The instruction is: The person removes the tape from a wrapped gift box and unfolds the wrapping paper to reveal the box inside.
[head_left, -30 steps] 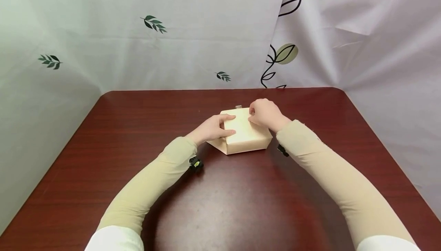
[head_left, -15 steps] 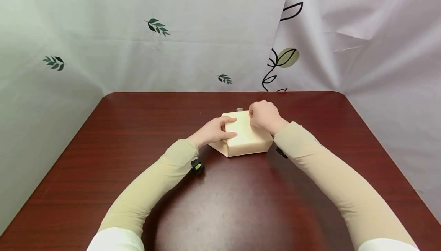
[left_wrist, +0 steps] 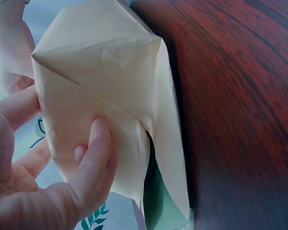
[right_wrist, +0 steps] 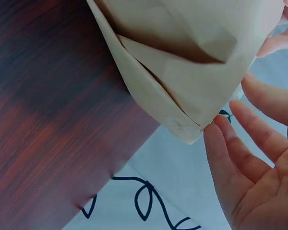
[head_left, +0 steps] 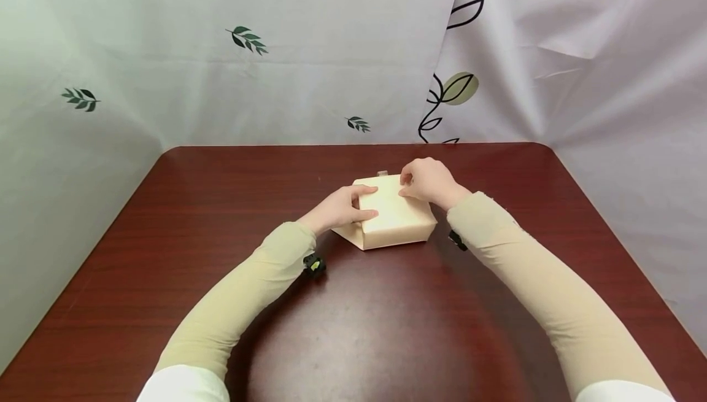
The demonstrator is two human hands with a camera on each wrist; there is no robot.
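Note:
A cream paper-wrapped package (head_left: 394, 212) lies on the table, its folded end turned to the left hand (head_left: 343, 205). This hand grips that end, thumb and a finger on the top, other bent fingers on the folded paper flap (left_wrist: 72, 124). Below the flap a gap shows something green (left_wrist: 165, 203) inside. At the far right of the package, the right hand (head_left: 428, 182) holds the paper edge between thumb and bent fingertips. In the right wrist view its fingertips (right_wrist: 213, 134) are right at a corner, beside layered folds (right_wrist: 168, 81).
A small clear object (head_left: 382, 173) sits just behind the package on the dark red table (head_left: 353, 328). White curtain cloth (head_left: 309, 58) with leaf prints hangs close behind and along both sides of the table. A small black camera (head_left: 313, 264) is on the left wrist.
The right hand first turned over into a more closed pose, then turned back with thumb and fingertip showing on the package's top. The left hand and package have stayed put.

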